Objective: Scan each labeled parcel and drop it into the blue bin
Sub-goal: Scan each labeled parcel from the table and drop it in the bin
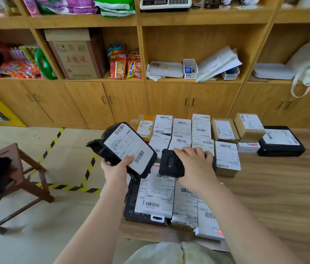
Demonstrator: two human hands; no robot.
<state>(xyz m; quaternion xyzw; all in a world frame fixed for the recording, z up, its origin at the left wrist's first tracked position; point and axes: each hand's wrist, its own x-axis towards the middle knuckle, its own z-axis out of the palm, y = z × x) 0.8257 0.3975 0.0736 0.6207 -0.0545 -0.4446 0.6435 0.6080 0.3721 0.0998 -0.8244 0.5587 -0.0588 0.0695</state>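
Observation:
My left hand [116, 169] grips a black bagged parcel [125, 147] by its lower edge and holds it tilted above the table's left end, its white barcode label facing up. Just right of it, my right hand [194, 164] holds a black handheld scanner [171, 165], whose front end points toward the parcel. Several more labeled parcels [186, 134] lie in rows on the wooden table [276, 189], and others [159, 199] are stacked near me under my arms. The blue bin is not in view.
A wooden chair [17, 180] with a dark item on it stands at the left on the floor, near yellow-black floor tape [88, 172]. Wooden shelving and cabinets [127, 100] line the wall behind the table. A large black parcel [280, 141] sits at the table's far right.

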